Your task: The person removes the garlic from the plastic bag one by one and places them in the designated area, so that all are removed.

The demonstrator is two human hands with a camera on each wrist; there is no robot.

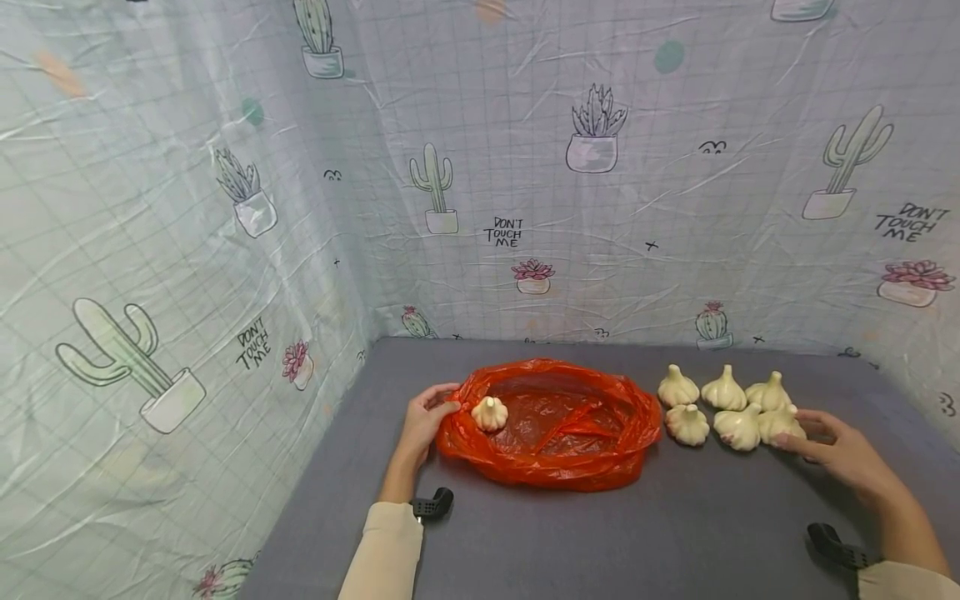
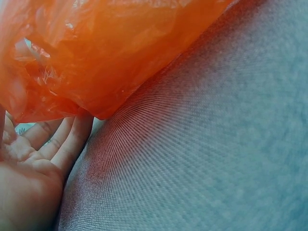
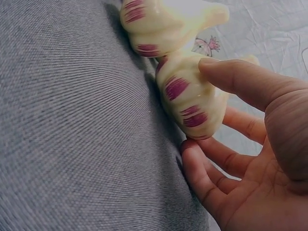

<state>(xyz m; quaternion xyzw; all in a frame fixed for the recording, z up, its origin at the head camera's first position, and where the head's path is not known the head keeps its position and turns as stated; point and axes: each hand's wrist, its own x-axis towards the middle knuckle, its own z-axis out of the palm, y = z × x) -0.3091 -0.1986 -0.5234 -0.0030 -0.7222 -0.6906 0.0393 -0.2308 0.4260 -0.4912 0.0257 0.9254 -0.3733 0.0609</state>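
Note:
A thin red plastic bag (image 1: 555,473) lies on the table with its mouth spread wide. Inside it, near the left end, sits one garlic bulb (image 1: 490,415). My left hand (image 1: 420,427) pinches the bag's left rim, thumb on top; in the left wrist view the orange-red plastic (image 2: 120,53) hides the fingertips. At the right, my right hand (image 1: 847,454) grips the nearest right bulb (image 1: 782,422) of a garlic group. The right wrist view has thumb and fingers around this purple-streaked bulb (image 3: 192,98), which touches or nearly touches a neighbouring bulb (image 3: 163,24).
Several more garlic bulbs (image 1: 724,390) stand in two rows to the right of the bag. Grey cloth covers the table (image 1: 570,542). A cactus-printed curtain (image 1: 465,283) hangs behind the table and along its left side.

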